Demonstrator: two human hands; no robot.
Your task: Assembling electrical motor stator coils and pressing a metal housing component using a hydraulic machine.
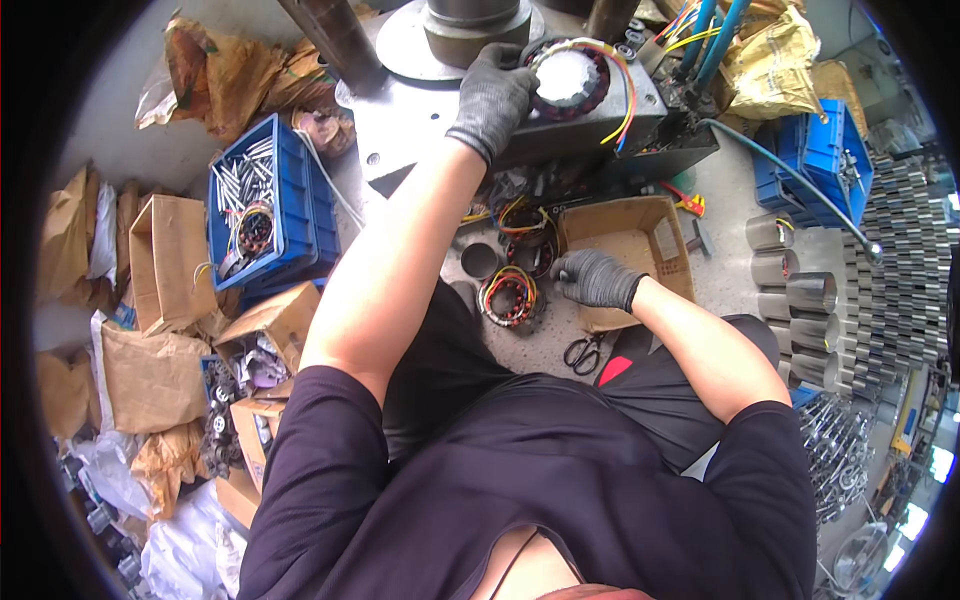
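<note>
My left hand [495,98], in a grey knit glove, reaches up to the metal press table [420,130]. Its fingers are closed at the left edge of a wound motor stator [598,88], whose red, yellow and blue leads loop off to the right. Lower down, my gloved right hand [597,280] is curled over the left edge of an open cardboard box [675,240]; whether anything is inside its fingers is hidden. Just left of it, a stator with coloured wires [510,298] lies on the floor, with another stator [527,222] behind it and a metal ring [479,261] alongside.
Black scissors [582,355] lie near my legs. A blue crate [275,210] of metal shafts stands left, near cardboard boxes [170,255]. Metal cylinders [810,292] and stacked metal cores [895,240] line the right. The press column [475,35] rises behind the table; a hammer [700,238] lies beyond the box.
</note>
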